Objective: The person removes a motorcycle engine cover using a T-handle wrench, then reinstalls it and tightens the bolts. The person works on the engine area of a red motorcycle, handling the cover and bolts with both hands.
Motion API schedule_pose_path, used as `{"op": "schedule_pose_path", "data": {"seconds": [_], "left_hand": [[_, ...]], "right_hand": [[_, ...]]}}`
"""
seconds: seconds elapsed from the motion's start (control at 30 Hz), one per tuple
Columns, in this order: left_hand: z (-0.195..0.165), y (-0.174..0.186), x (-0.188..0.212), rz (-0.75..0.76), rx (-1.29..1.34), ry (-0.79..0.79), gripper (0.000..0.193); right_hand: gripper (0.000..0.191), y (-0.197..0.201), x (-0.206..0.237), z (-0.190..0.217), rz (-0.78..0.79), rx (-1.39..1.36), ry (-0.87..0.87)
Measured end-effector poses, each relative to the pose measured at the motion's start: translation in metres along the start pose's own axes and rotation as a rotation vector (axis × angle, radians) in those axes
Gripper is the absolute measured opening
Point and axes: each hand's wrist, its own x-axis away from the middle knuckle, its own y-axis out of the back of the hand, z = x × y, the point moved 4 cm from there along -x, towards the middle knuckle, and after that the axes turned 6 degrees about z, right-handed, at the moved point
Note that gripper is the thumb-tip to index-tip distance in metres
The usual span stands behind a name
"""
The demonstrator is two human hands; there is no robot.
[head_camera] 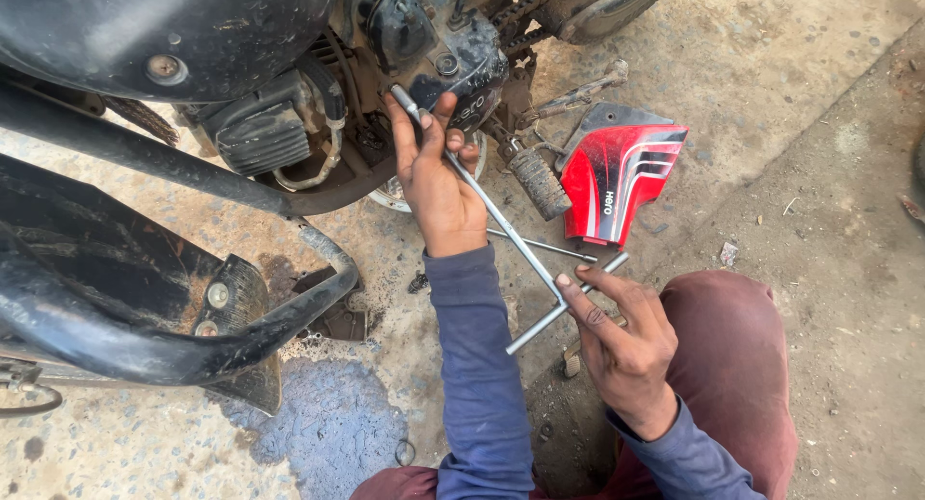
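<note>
T-wrench (501, 221) spans both closed hands — left hand (438, 177) on shaft, right hand (621, 341) on crossbar.

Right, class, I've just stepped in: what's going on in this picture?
A person crouches beside a motorcycle engine on rough concrete. The left hand steadies the long shaft of a T-handle wrench near its socket end, set against the engine. The right hand grips the crossbar. A red side panel lies on the ground nearby, beside the footpeg.
</note>
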Motion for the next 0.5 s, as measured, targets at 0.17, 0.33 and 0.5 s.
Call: {"op": "schedule_pose_path", "data": {"seconds": [0.17, 0.33, 0.5], "left_hand": [[-0.003, -0.005, 0.004, -0.034, -0.045, -0.002, 0.067], [0.0, -0.008, 0.005, 0.048, -0.093, -0.019, 0.07], [0.006, -0.005, 0.001, 0.066, -0.071, -0.049, 0.071]], "right_hand": [[0.029, -0.008, 0.016, -0.013, -0.035, -0.078, -0.034], [0.04, -0.044, 0.04, -0.038, 0.278, -1.074, -0.711], [0.018, -0.002, 0.019, -0.002, -0.146, -0.128, -0.177]]}}
